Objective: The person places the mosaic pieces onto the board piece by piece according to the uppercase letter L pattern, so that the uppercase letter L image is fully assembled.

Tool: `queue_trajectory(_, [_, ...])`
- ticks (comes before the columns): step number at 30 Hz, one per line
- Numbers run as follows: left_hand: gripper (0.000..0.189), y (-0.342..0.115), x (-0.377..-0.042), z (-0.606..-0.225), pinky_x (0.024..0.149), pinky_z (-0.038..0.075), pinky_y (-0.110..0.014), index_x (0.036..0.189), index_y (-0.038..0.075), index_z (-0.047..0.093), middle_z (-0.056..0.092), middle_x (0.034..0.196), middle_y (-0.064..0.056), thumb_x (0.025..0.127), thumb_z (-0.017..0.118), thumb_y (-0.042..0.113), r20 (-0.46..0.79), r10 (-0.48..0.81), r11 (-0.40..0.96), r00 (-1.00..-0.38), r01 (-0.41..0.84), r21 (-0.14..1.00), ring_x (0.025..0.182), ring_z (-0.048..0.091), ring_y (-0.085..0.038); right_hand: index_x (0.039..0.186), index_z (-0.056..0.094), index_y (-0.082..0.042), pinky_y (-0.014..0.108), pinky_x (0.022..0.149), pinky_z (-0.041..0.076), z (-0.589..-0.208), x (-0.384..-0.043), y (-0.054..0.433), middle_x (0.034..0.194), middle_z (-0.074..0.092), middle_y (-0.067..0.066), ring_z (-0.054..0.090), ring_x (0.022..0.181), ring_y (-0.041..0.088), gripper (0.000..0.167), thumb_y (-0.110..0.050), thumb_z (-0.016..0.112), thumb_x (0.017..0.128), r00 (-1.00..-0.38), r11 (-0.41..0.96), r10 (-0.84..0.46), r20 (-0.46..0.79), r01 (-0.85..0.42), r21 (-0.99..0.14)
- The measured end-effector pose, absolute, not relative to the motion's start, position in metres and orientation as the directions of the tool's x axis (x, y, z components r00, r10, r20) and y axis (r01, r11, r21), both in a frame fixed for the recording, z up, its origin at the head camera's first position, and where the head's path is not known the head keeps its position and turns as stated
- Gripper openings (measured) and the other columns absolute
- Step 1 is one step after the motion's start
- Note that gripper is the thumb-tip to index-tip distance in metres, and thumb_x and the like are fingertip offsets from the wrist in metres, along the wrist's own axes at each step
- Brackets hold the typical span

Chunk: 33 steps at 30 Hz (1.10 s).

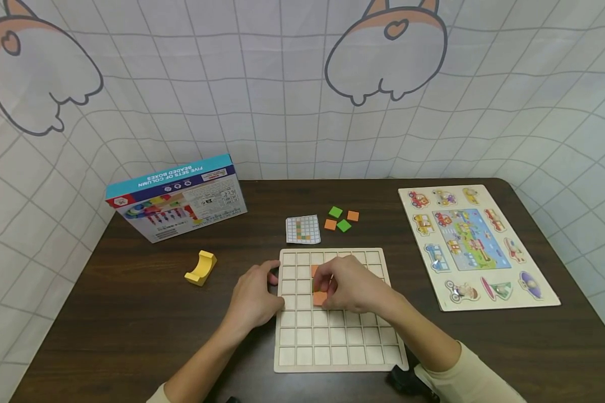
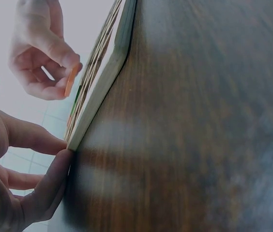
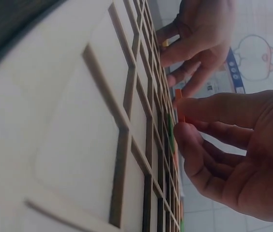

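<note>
A pale wooden grid board (image 1: 322,337) lies on the dark table. My right hand (image 1: 354,284) pinches a small orange square tile (image 1: 320,298) between thumb and fingertips over the board's upper-middle cells. In the right wrist view, that tile (image 3: 178,99) is held on edge just above the grid. Another orange tile (image 1: 315,271) sits in a cell farther up, partly covered by the right hand. Green shows beneath the fingers, mostly hidden. My left hand (image 1: 252,295) rests against the board's left edge, its thumb and fingers spread along it.
A pattern card (image 1: 303,230) lies beyond the board, with several loose tiles, including a green tile (image 1: 335,212), beside it. At left stand a box (image 1: 181,201) and a yellow curved block (image 1: 201,268). A picture puzzle board (image 1: 479,246) lies at right.
</note>
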<state>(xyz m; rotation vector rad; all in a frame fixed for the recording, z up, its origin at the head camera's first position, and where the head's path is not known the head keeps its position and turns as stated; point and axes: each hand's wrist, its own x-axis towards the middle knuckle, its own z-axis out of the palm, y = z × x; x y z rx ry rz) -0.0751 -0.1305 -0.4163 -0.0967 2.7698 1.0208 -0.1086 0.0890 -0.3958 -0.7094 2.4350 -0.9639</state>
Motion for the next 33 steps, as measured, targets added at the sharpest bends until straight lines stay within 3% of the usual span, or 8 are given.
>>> queue_trajectory(33, [0.074,-0.1297,-0.0749,-0.4161,0.075,0.041,-0.037,0.14,0.005,0.063,0.063,0.098,-0.005,0.067,0.075,-0.002,-0.198,0.004,0.766,-0.98,-0.124,0.631,0.087,0.055,-0.024,0.086,0.075,-0.013,0.029,0.063,0.046,-0.3985,-0.1054,0.087,0.077,0.065,0.004,0.056,0.071,0.015,0.026,0.005,0.086,0.072,-0.771,0.635,-0.608,-0.19,-0.329,-0.699])
